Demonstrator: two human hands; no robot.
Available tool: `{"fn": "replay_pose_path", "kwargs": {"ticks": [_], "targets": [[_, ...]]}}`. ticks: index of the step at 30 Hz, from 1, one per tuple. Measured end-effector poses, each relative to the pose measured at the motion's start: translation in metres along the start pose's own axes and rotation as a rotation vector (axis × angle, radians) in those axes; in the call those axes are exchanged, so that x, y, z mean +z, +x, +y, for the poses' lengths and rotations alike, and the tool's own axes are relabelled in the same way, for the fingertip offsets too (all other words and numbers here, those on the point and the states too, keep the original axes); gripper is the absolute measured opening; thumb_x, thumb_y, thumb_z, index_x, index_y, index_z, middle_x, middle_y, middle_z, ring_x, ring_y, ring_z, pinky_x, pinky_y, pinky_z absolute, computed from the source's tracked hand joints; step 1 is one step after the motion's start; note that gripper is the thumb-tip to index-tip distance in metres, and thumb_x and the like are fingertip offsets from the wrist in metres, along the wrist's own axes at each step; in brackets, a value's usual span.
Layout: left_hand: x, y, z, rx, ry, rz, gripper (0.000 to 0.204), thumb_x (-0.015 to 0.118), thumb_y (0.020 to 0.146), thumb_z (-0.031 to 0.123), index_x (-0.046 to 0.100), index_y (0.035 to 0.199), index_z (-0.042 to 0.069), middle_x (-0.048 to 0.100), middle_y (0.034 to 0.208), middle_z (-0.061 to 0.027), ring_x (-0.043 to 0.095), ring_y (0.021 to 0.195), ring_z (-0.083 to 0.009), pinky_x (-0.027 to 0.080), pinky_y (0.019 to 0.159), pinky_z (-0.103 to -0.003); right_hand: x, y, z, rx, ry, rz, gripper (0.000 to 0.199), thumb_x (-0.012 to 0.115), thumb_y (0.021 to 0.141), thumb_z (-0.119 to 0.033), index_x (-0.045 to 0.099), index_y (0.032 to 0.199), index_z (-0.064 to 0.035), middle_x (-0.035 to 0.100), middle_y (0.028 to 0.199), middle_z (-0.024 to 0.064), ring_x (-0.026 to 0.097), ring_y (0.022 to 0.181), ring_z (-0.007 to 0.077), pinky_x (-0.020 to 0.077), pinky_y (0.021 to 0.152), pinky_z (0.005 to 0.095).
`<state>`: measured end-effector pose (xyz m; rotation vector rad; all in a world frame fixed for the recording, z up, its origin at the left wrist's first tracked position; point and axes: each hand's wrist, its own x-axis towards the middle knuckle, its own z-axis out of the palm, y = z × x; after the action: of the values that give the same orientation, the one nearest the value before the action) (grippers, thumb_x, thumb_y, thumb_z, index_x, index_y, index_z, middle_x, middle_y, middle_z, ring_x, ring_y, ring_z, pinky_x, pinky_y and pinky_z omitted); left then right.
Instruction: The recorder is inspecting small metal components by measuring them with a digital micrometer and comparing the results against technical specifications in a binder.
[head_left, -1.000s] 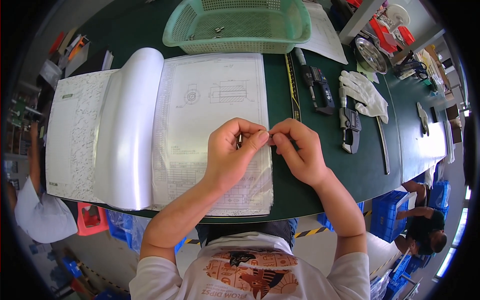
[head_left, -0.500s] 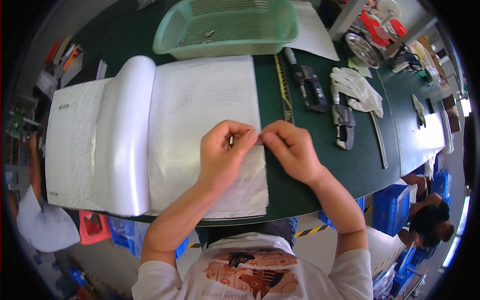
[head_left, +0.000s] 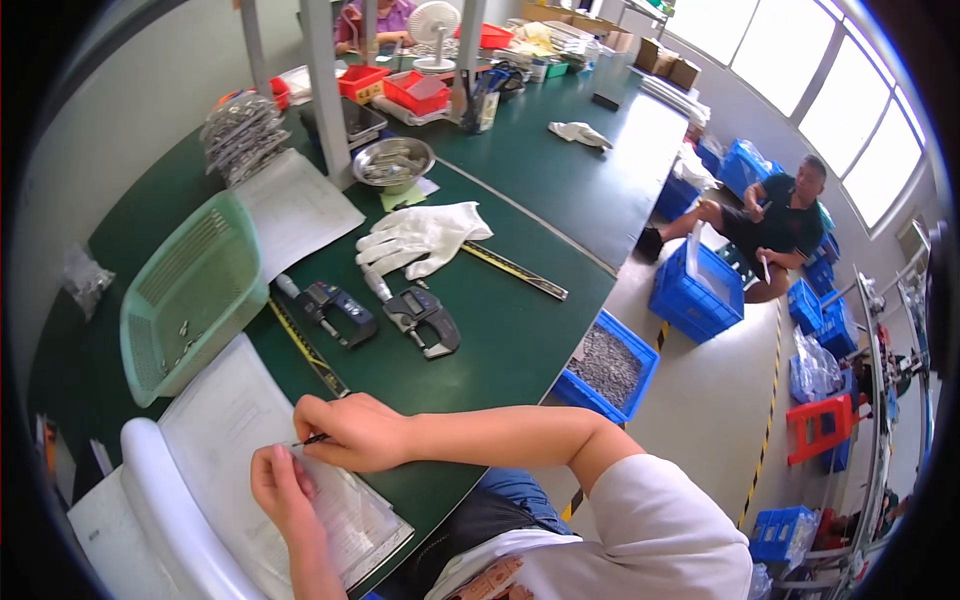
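Note:
My right hand [head_left: 355,432] is closed in a pinch on a small thin dark part [head_left: 316,439]. Just beside it, my left hand [head_left: 283,487] is closed too, thumb against fingers, its tips close to the part's end; what it may hold is hidden. Both hands are over the open binder of sheets in clear sleeves [head_left: 215,411], whose rolled-back sleeves [head_left: 180,500] bulge at the left. Beyond the hands lie a tape-like yellow and black ruler [head_left: 308,347] and two digital micrometers, one dark blue [head_left: 345,315] and one grey [head_left: 425,318].
A green plastic basket [head_left: 240,240] with a few small metal pieces stands at the left. White gloves [head_left: 425,237], another ruler [head_left: 515,270] and a steel bowl of parts [head_left: 393,163] lie farther back. Blue crates [head_left: 697,290] stand on the floor near a seated person [head_left: 790,215].
The view has swung to the right, bringing windows, the far bench and the seated person into sight. My hands stay together over the binder; the dark part now shows at my right fingertips.

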<state>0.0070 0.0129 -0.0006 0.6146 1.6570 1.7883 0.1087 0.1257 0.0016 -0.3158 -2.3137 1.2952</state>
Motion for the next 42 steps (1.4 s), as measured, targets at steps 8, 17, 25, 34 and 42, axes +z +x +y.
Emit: {"fn": "replay_pose_path", "kwargs": {"ticks": [8, 17, 25, 34, 42], "targets": [[-0.008, 0.005, 0.007, -0.125, -0.149, -0.048, 0.02, 0.053, 0.08, 0.008, 0.055, 0.097, 0.0, 0.06, 0.082, -0.0075, 0.044, 0.054, -0.0048, 0.035, 0.045, -0.016, -0.001, 0.001, 0.004, 0.005, -0.02, 0.136, 0.013, 0.054, 0.068, 0.001, 0.054, 0.08, -0.0027, 0.054, 0.07, 0.0071, 0.052, 0.058, 0.0139, 0.0422, 0.053, 0.0235], [-0.012, 0.003, 0.013, -0.135, -0.257, -0.082, 0.017, 0.052, 0.079, 0.005, 0.055, 0.095, 0.0, 0.048, 0.07, 0.0016, 0.041, 0.058, -0.0032, 0.033, 0.049, -0.016, 0.006, 0.009, -0.003, -0.228, -0.001, 0.224, 0.014, 0.059, 0.064, 0.006, 0.056, 0.076, -0.0016, 0.054, 0.07, 0.0057, 0.053, 0.057, 0.0131, 0.0429, 0.049, 0.0222], [-0.012, 0.01, 0.008, -0.094, -0.137, -0.155, 0.013, 0.057, 0.076, 0.003, 0.056, 0.089, -0.001, 0.049, 0.068, 0.002, 0.04, 0.06, -0.0021, 0.032, 0.052, -0.015, -0.003, 0.012, 0.003, -0.284, -0.017, 0.159, 0.014, 0.059, 0.064, 0.007, 0.056, 0.075, -0.0012, 0.053, 0.068, 0.006, 0.053, 0.056, 0.013, 0.0429, 0.049, 0.0221], [-0.009, 0.0, -0.007, 0.047, -0.012, -0.146, 0.011, 0.061, 0.073, 0.005, 0.059, 0.084, 0.001, 0.058, 0.074, -0.0017, 0.05, 0.065, -0.0044, 0.041, 0.058, -0.019, 0.0, 0.003, -0.002, -0.212, -0.237, 0.151, 0.005, 0.054, 0.073, 0.0, 0.055, 0.067, 0.0006, 0.052, 0.059, 0.0116, 0.051, 0.051, 0.0228, 0.0379, 0.046, 0.0295], [-0.001, -0.005, -0.002, 0.239, 0.0, -0.131, 0.008, 0.058, 0.072, 0.0, 0.056, 0.078, 0.003, 0.053, 0.073, -0.0004, 0.044, 0.058, -0.0049, 0.037, 0.052, -0.019, -0.007, -0.003, 0.002, -0.021, -0.08, 0.057, 0.024, 0.043, 0.085, -0.016, 0.055, 0.075, 0.0022, 0.05, 0.055, 0.0065, 0.046, 0.049, 0.0135, 0.0356, 0.048, 0.0256]]}}
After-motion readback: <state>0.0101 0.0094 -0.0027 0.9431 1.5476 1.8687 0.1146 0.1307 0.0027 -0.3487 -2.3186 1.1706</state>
